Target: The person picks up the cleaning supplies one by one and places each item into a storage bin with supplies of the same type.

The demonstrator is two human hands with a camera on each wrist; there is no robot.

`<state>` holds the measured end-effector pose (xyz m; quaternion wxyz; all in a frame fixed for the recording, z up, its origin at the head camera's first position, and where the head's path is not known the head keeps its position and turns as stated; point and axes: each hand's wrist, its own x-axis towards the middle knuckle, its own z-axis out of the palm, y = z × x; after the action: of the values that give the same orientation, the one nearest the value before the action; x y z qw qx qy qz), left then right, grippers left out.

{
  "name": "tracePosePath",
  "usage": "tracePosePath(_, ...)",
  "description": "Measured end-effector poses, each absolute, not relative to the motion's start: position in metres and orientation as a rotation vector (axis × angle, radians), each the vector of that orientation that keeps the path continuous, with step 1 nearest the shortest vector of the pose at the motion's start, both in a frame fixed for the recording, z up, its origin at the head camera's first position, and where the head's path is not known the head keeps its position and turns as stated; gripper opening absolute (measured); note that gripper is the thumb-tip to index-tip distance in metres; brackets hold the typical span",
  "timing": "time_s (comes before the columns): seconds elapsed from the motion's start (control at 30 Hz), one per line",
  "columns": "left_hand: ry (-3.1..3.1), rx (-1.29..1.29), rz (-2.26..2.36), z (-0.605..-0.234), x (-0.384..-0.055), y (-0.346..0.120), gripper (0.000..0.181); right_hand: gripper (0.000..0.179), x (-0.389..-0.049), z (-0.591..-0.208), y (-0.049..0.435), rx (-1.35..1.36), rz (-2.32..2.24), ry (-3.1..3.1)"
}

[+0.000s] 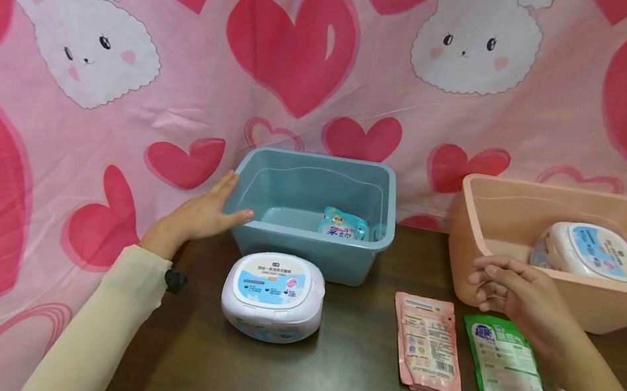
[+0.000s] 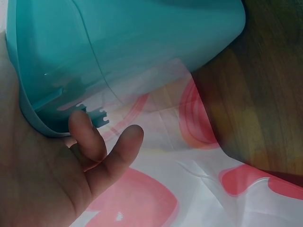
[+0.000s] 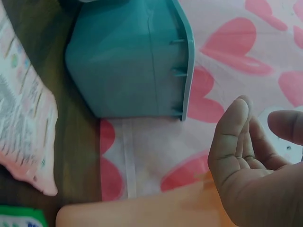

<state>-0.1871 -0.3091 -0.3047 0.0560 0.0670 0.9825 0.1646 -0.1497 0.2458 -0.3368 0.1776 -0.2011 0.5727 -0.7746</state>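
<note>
With fingers spread, my left hand (image 1: 200, 209) rests against the left rim of a blue-grey plastic tub (image 1: 307, 243); in the left wrist view the palm lies along that rim. Inside the tub is a small teal packet (image 1: 343, 224). A white lidded plastic box (image 1: 273, 297) with a blue label stands just in front of it. My right hand (image 1: 521, 298) hangs loosely curled and holds nothing, close before the front left corner of a peach tub (image 1: 459, 269). Below that hand lies a green and white pouch (image 1: 505, 369), partly covered by the right wrist strap.
A second white lidded box (image 1: 594, 253) sits in the peach tub. Between the tubs and nearer me, a pink pouch (image 1: 429, 345) lies on the dark wooden table (image 1: 335, 385). A pink cloth (image 1: 309, 54) with hearts and rabbits hangs behind the tubs and along the left.
</note>
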Motion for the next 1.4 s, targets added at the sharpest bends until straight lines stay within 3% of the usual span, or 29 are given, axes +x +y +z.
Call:
tracePosePath(0.3, 2.973, 0.208, 0.523, -0.31, -0.186, -0.31, 0.109, 0.039, -0.135, -0.356, 0.276, -0.604, -2.141, 1.696)
tracePosePath(0.73, 2.98, 0.214, 0.532, -0.315, -0.185, -0.309, 0.108, 0.044, -0.111, -0.385, 0.308, -0.378, -1.93, 2.114)
tracePosePath(0.93, 2.981, 0.218, 0.535, -0.315, -0.183, -0.309, 0.108, 0.035, -0.101, -0.393, 0.314, -0.215, -1.589, 2.483)
tracePosePath(1.27, 2.979, 0.207, 0.535, -0.313, -0.18, -0.309, 0.108, 0.018, -0.094, -0.402, 0.32, -0.016, -1.461, 2.557)
tracePosePath(1.4, 2.984, 0.202, 0.531, -0.312, -0.179, -0.31, 0.108, 0.046, -0.095, -0.404, 0.322, -0.042, -1.113, 2.68)
